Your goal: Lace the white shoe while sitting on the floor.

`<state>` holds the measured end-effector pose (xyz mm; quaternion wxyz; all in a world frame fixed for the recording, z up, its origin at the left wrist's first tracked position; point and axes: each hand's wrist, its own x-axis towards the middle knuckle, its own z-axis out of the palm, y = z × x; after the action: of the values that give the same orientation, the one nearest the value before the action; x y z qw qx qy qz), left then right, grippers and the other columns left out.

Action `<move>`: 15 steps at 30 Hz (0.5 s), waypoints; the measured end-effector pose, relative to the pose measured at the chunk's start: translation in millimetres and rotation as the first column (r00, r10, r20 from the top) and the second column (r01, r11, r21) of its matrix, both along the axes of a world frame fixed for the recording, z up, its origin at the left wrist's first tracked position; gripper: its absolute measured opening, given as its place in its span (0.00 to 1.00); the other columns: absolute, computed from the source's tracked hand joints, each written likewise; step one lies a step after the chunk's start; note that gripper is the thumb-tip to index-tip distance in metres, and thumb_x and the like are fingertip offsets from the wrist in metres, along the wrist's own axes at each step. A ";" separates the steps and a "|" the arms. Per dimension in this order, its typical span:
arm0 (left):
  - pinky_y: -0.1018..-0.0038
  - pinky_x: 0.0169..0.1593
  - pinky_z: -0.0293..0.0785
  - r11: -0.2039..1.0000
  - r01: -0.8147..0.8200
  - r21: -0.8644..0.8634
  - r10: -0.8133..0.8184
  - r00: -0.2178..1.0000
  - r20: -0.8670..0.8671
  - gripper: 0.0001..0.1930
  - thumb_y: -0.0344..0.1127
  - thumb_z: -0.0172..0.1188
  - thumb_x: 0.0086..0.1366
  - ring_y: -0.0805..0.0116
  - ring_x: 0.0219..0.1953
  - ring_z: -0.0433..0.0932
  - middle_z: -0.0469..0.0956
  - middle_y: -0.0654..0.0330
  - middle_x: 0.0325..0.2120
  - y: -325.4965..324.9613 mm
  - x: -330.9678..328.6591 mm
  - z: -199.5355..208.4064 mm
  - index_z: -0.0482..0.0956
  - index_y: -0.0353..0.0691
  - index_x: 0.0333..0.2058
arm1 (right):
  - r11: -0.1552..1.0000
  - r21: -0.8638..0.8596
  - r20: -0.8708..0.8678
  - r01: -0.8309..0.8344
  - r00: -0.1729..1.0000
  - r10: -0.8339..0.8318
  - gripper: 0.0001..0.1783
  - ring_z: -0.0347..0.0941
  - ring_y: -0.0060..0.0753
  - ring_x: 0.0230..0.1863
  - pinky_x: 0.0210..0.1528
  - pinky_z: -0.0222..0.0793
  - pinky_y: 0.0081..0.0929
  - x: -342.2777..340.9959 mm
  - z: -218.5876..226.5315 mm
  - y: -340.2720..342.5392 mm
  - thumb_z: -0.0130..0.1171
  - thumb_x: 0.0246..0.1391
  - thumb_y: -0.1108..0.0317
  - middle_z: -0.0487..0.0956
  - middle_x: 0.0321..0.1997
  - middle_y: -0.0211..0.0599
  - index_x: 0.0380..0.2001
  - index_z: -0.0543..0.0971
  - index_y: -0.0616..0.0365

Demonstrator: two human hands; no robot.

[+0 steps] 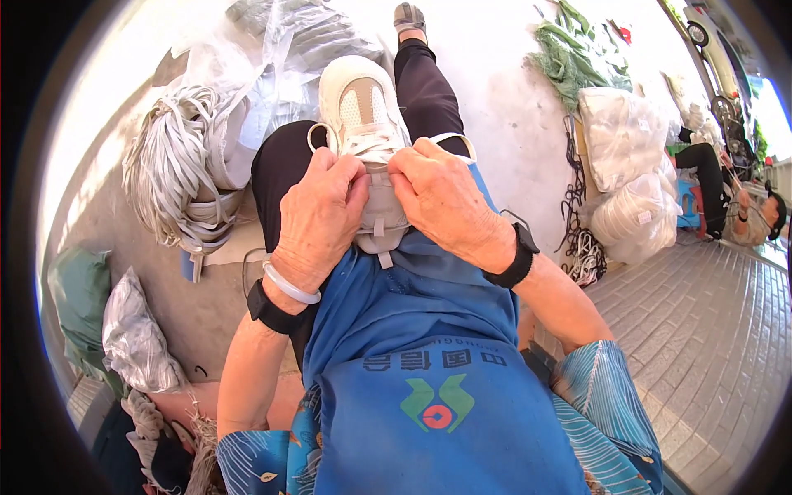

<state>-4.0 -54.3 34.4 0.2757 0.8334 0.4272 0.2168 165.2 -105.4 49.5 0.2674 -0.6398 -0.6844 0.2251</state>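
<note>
A cream and beige sneaker [340, 89] lies on my lap, its toe pointing away from me. White shoelace [375, 145] crosses its front, and loops of it stick out past both sides. My left hand [322, 202] pinches the lace at the left of the grey tongue [380, 210]. On the other side, my right hand [450, 202] pinches the lace too, thumb and forefinger pressed together. The fingertips hide the exact grip. A blue apron [437, 330] covers my lap beneath the shoe.
To the left, a large bundle of pale laces [169, 157] lies beside clear plastic bags [301, 41]. Wrapped white packs [623, 136], dark cords [572, 198] and green netting [577, 58] sit on the right. Another person [734, 214] is seated at the far right.
</note>
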 end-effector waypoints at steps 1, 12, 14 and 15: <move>0.60 0.27 0.72 1.000 0.015 0.013 -0.015 1.000 -0.004 0.05 0.34 0.59 0.61 0.50 0.25 0.76 0.69 0.55 0.29 0.4 -1.0 0.6 0.72 0.41 0.30 | 1.000 -0.003 0.000 0.000 1.000 0.000 0.04 0.73 0.52 0.31 0.34 0.69 0.41 0.0 0.1 0.1 0.56 0.52 0.74 0.74 0.29 0.47 0.31 0.77 0.62; 0.62 0.28 0.74 0.998 0.035 0.057 -0.033 0.999 -0.033 0.05 0.33 0.59 0.61 0.52 0.26 0.77 0.69 0.56 0.31 3.9 0.5 -4.9 0.73 0.39 0.30 | 0.999 -0.051 0.027 -0.006 1.000 0.008 0.04 0.73 0.54 0.31 0.33 0.67 0.45 -2.8 -4.4 6.0 0.54 0.50 0.75 0.74 0.26 0.51 0.27 0.75 0.66; 0.63 0.28 0.74 0.998 0.039 0.051 -0.038 0.999 -0.006 0.05 0.33 0.59 0.61 0.53 0.26 0.77 0.69 0.56 0.31 2.8 -0.8 -6.6 0.73 0.39 0.31 | 0.999 -0.050 0.036 0.009 0.999 -0.008 0.04 0.73 0.54 0.31 0.33 0.68 0.45 -5.4 -4.7 6.4 0.54 0.51 0.75 0.74 0.27 0.51 0.27 0.75 0.66; 0.63 0.28 0.74 0.998 0.030 0.061 -0.030 1.000 0.007 0.05 0.32 0.59 0.61 0.53 0.27 0.77 0.69 0.56 0.32 1.7 -1.8 -7.4 0.74 0.40 0.32 | 0.999 -0.046 0.042 0.022 0.999 -0.020 0.04 0.73 0.55 0.32 0.33 0.68 0.45 -7.3 -4.0 5.8 0.54 0.51 0.75 0.74 0.27 0.51 0.28 0.75 0.66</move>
<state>-5.9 -52.7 26.9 0.2552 0.8469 0.4068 0.2285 157.9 -99.6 45.5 0.2405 -0.6577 -0.6776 0.2247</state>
